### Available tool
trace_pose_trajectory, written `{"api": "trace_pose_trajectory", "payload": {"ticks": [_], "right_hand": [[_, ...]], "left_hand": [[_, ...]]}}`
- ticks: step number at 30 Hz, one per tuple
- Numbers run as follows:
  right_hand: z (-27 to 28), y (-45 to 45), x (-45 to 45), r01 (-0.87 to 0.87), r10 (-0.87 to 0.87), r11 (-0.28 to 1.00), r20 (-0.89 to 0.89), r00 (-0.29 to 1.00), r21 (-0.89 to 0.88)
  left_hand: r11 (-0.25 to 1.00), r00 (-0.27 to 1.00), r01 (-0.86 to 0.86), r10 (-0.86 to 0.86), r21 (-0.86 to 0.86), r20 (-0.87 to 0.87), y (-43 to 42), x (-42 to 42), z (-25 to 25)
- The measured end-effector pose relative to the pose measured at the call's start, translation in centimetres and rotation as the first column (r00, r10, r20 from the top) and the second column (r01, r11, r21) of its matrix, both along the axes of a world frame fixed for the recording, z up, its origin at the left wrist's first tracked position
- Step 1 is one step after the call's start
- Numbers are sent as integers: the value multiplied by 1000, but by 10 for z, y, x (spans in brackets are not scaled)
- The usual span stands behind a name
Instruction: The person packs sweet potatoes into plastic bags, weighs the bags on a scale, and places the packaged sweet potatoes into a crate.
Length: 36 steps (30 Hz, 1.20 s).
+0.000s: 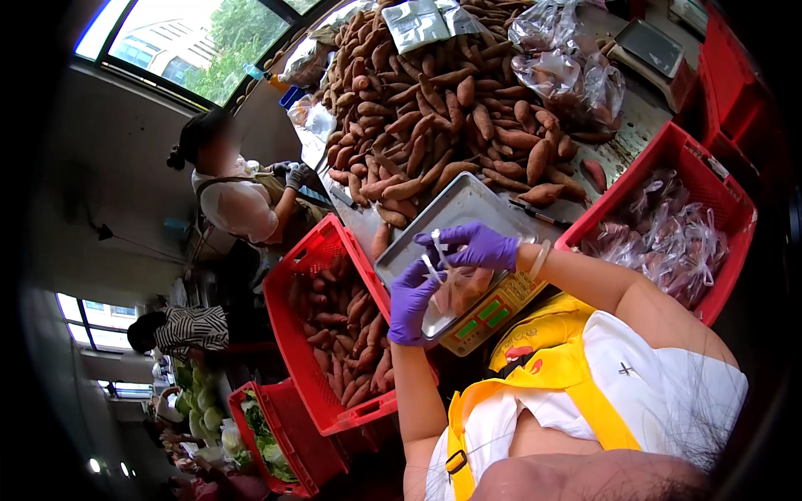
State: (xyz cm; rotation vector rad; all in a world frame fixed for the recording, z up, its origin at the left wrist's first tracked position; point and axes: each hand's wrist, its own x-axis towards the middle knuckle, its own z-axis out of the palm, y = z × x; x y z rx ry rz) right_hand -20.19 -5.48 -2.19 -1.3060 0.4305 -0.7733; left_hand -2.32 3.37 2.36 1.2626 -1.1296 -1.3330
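Note:
Both my hands wear purple gloves and are raised over a weighing scale (pixel 401 259) with a metal tray and green displays. My left hand (pixel 413 301) pinches one white handle of a clear plastic bag (pixel 459 288). The other handle is gripped by my right hand (pixel 480 248), just to the right. Reddish sweet potatoes show through the bag, which hangs low over the tray. Beyond the scale, a large heap of sweet potatoes (pixel 434 108) covers the table.
A red crate of loose sweet potatoes (pixel 280 309) stands left, a red crate of bagged ones (pixel 735 225) right. Filled bags (pixel 555 75) and another scale (pixel 650 48) are at the back. A gloved co-worker (pixel 238 204) stands at the left, others farther off.

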Motion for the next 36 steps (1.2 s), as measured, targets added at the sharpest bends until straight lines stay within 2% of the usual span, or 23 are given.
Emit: {"api": "trace_pose_trajectory", "payload": {"ticks": [2,4,5,6,8,9,10,12,14,17,18,19,21,22,24,26,28,29,30,31,32,34,36], "right_hand": [[18,8,12,-123,117,991,115,986,44],[0,5,26,-80,71,996,186,980,45],[-16,3,24,-16,-4,989,132,991,150],[-29,3,22,185,-185,982,2,983,-32],[-37,4,-14,74,-47,988,-191,981,138],[-47,11,-28,-23,-78,934,-267,960,-355],[-56,16,-39,-150,-152,640,-315,937,-754],[-50,27,-56,-170,-73,728,-322,944,-665],[-41,26,-59,93,-295,781,-234,926,-618],[-2,17,-39,272,-528,445,-4,849,-853],[10,20,-31,268,-478,465,15,878,-843],[11,19,-14,155,-397,410,-22,918,-899],[37,25,-21,-76,-316,482,-254,914,-873],[36,25,-20,2,-424,301,-132,896,-954],[5,20,-15,181,-707,345,-128,696,-921],[-3,26,-54,126,-742,294,-143,655,-948],[4,48,-89,440,-844,436,-187,504,-785],[30,64,-115,479,-856,502,-335,393,-720],[37,72,-138,630,-861,508,-326,391,-588],[44,80,-161,763,-875,480,-298,381,-433],[38,83,-181,901,-913,407,-83,398,-150],[37,103,-230,984,-983,171,-77,167,-55],[48,141,-272,999,-997,47,-57,48,4]], "left_hand": [[997,997,71,-72,32,3,-2,-13,10],[999,973,4,-14,44,230,-5,11,-24],[976,949,-215,217,-36,230,-7,12,-44],[943,899,-327,330,-59,289,-10,16,-51],[861,581,-388,505,-329,638,-11,91,-116],[874,646,-431,472,-224,600,-1,99,-123],[880,708,-459,444,-121,549,5,100,-128],[866,707,-499,432,-38,560,11,73,-112],[856,825,-513,514,-67,235,9,35,-62],[948,930,-247,290,-200,226,-2,-13,10],[937,923,-129,234,-325,307,-5,-32,20],[936,900,-4,157,-352,407,-3,-54,44],[838,839,212,108,-503,533,-2,-72,54],[782,823,273,111,-560,557,-5,-81,64],[764,829,311,73,-565,555,-10,-93,74],[809,838,289,44,-512,544,-9,-93,82],[873,844,270,-11,-406,537,-5,-87,80],[905,843,265,-50,-333,535,-3,-84,76],[931,844,264,-96,-252,527,-1,-81,69],[947,843,268,-141,-178,520,-1,-80,60],[955,842,276,-188,-106,506,1,-77,47],[949,853,313,-268,-29,447,2,-77,26],[946,877,320,-319,60,358,1,-88,15]]}}
